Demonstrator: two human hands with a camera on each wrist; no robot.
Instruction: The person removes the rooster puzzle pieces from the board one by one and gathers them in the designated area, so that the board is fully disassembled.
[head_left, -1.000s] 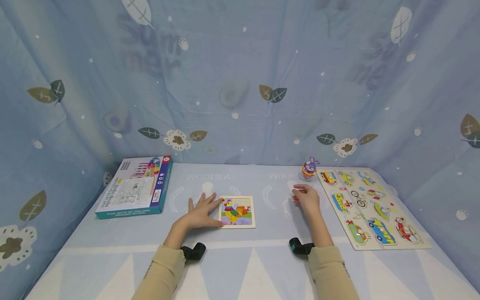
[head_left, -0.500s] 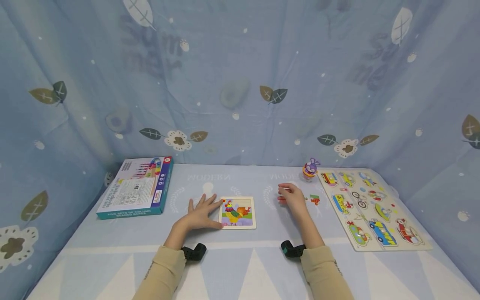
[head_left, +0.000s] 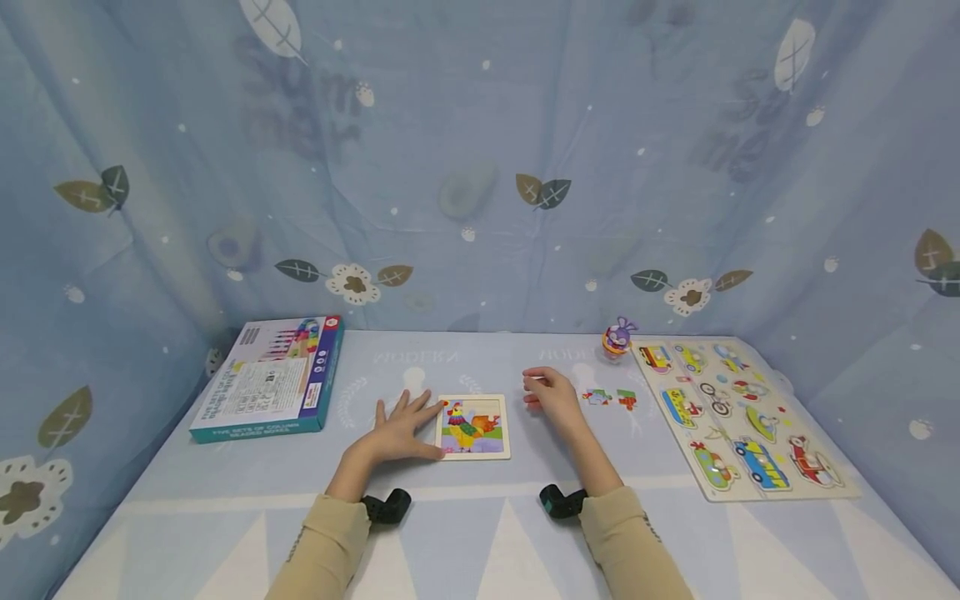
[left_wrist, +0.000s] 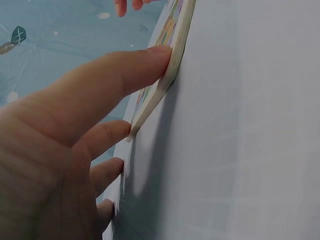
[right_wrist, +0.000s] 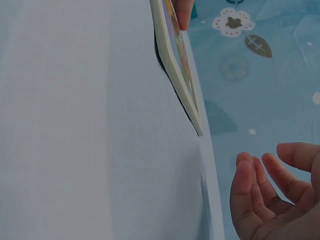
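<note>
A small square wooden jigsaw puzzle [head_left: 473, 456] with a rooster picture lies on the table. My left hand [head_left: 397, 433] is spread at its left side. In the left wrist view, the thumb [left_wrist: 145, 62] touches the puzzle's edge and the index finger reaches its corner. To the right of the puzzle, my right hand [head_left: 555, 400] hovers with loosely bent fingers. The right wrist view shows nothing between those fingers [right_wrist: 245, 175]. Two small colourful jigsaw pieces [head_left: 597, 397] lie to the right of this hand.
A boxed toy set [head_left: 262, 379] lies at the back left. On the right is a large wooden board [head_left: 720, 487] with vehicle shapes. A small purple rabbit-eared figure [head_left: 618, 337] stands near its back left corner. A patterned blue curtain [head_left: 480, 275] closes off the back.
My right hand has moved left towards the puzzle, leaving both loose jigsaw pieces uncovered behind it. The left hand stays at the puzzle's left side.
</note>
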